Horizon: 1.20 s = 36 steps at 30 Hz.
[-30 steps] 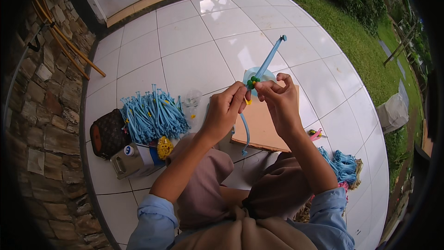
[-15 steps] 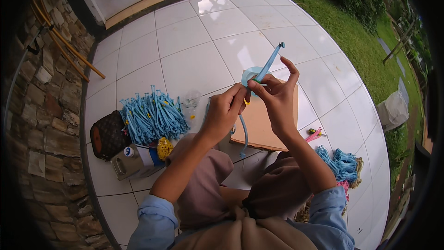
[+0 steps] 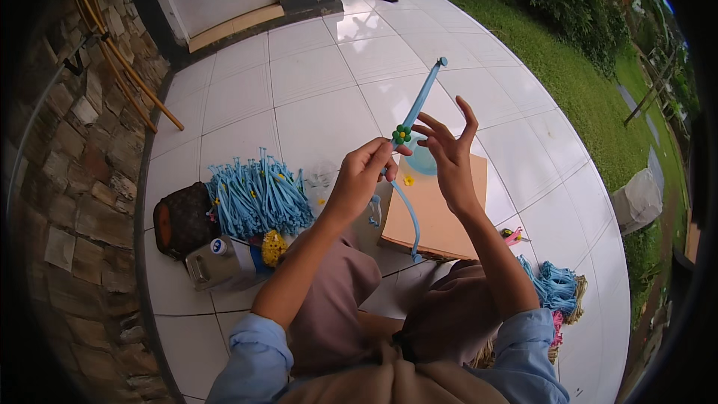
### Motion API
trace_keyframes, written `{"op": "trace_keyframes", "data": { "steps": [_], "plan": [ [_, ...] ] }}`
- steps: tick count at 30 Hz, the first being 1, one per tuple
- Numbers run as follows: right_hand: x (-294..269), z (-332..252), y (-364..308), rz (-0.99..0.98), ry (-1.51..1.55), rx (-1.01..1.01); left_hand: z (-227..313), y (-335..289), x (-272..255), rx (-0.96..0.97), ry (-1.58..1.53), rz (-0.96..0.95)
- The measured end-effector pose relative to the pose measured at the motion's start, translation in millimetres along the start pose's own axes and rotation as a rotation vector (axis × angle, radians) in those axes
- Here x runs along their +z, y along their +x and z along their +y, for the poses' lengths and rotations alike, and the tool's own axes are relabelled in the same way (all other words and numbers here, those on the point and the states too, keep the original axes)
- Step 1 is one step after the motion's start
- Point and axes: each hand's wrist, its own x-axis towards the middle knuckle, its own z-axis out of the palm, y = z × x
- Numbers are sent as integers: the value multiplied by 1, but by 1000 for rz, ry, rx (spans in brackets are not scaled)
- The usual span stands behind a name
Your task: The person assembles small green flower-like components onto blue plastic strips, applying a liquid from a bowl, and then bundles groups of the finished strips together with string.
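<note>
Watching from afar, I see the left hand (image 3: 365,170) pinching the blue strip (image 3: 422,96) just below its green flower (image 3: 402,134), the strip's tail (image 3: 410,212) hanging over the tan box (image 3: 440,213); the right hand (image 3: 452,166) stands loose and unclenched, spread near the flower.

Blue band (image 3: 420,105) held in my left hand (image 3: 364,170).
My left hand pinches the band just below its green flower (image 3: 402,134); the upper end slants up to the right, the lower end hangs before the box (image 3: 452,206). My right hand (image 3: 450,166), fingers spread, is just beside the flower. To my left, a blue bundle (image 3: 258,198) lies between bag (image 3: 185,218) and box; the can (image 3: 208,268) is beside the bag.
</note>
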Motion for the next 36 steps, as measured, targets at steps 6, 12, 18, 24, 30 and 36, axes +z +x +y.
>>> {"op": "trace_keyframes", "data": {
  "steps": [6,12,18,24,30,36],
  "plan": [
    [22,2,-27,-657,357,571,14,16,-32,-68,-601,20],
    [35,-12,-27,-460,166,259,6,25,-70,-14,-505,79],
    [29,-37,-13,-382,339,413,23,-19,-69,-273,1117,309],
    [25,-50,-25,-449,342,634,4,-29,-41,574,1070,-123],
    [-4,-65,-18,-566,253,712,-3,-29,-28,426,904,-201],
    [-51,-59,-24,-389,106,343,-16,-22,-27,149,977,11]
  ]
}}
